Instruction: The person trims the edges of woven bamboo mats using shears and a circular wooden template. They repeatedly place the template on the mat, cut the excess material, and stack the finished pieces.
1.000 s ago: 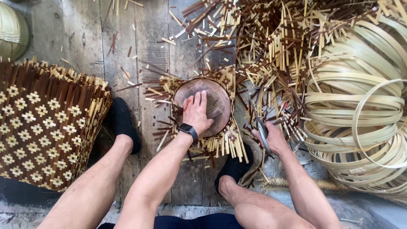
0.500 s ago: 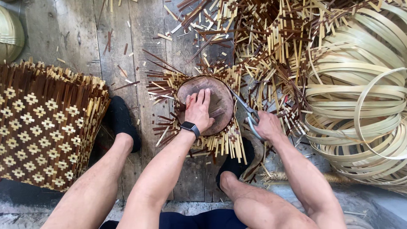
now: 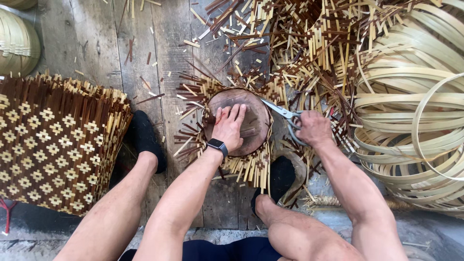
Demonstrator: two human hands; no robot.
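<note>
Where the plank floor (image 3: 101, 53) meets the left edge, a stack of woven bamboo mats (image 3: 53, 145) with a brown-and-cream diamond pattern lies beside the person's left foot in a black shoe (image 3: 145, 137). Further right, the left hand (image 3: 229, 128), a dark watch (image 3: 217, 145) on its wrist, presses flat with fingers spread on a round wooden disc (image 3: 253, 121) that sits on a woven piece with loose strip ends sticking out around it. Just beside it, the right hand (image 3: 314, 128) grips scissors (image 3: 285, 116), blades apart at the disc's rim. Coiled pale bamboo strips (image 3: 411, 111) fill the far right.
</note>
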